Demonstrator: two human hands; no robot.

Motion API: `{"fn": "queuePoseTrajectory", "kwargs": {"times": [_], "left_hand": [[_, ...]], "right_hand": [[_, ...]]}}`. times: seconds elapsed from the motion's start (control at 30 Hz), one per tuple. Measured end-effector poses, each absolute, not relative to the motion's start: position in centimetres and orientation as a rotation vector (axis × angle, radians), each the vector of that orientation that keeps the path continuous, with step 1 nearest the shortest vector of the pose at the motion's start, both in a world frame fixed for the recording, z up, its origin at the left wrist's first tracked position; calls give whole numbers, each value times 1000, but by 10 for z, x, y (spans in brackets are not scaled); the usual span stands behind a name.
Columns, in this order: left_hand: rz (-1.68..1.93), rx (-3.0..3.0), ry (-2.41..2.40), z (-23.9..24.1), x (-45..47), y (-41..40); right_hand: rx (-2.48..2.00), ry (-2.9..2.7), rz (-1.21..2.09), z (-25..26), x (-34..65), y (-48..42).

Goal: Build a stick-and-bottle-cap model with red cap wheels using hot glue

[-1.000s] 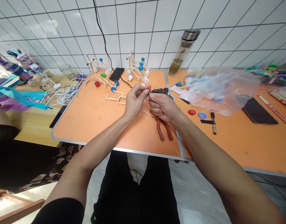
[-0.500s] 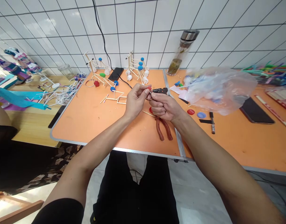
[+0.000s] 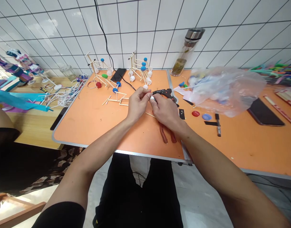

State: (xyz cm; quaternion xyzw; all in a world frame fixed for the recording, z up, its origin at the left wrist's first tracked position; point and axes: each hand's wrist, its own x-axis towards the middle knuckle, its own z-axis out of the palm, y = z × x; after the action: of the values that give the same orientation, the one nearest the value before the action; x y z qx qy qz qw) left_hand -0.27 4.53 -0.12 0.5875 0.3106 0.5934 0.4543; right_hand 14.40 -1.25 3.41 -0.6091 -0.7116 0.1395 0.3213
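Hand L (image 3: 139,104): pinched nr-closed, prob. on white pc (image 3: 152,98).
Hand R (image 3: 166,110): curled, same pc; slack pinch cd drop it.
Handles (image 3: 163,133): R's 6 o'clock; dipping cd snag.

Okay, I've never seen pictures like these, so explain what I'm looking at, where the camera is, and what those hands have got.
There's no machine here, just a person's bare hands. Every picture comes from one camera worn on that person's head, looking forward and down.

The left hand and right hand meet fingertip to fingertip over an orange table. A small white thing shows between them, but the fingers hide what it is and which hand holds it.

Beneath the right hand, red-handled pliers poke out, and a black tool lies just beyond. Farther back stand two stick models, one on the left and one on the right, beside a tall bottle and a plastic bag.
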Motion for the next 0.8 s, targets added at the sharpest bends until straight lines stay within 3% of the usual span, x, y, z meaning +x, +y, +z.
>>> {"fn": "queuePoseTrajectory", "kwargs": {"times": [0.13,0.23,0.3,0.37,0.53,0.6,0.7,0.8], "left_hand": [[1451,1438,584,10,-4,39],[1488,1451,465,19,-4,34],[1510,1441,445,19,-4,33],[1516,1412,473,14,-3,37],[1442,1342,702,-4,1,47],[1429,1325,756,-6,2,47],[1437,1338,721,-2,3,42],[1442,1378,635,3,2,38]], "right_hand": [[-1071,-1451,1454,50,160,-11],[-869,-1279,1845,60,168,-10],[-869,-1292,1810,58,166,-9],[-998,-1413,1542,51,160,-8],[-1674,-1910,199,31,141,-13],[-1819,-1993,-36,31,138,-17],[-1710,-1909,171,38,142,-17],[-1324,-1668,931,47,155,-13]]}}
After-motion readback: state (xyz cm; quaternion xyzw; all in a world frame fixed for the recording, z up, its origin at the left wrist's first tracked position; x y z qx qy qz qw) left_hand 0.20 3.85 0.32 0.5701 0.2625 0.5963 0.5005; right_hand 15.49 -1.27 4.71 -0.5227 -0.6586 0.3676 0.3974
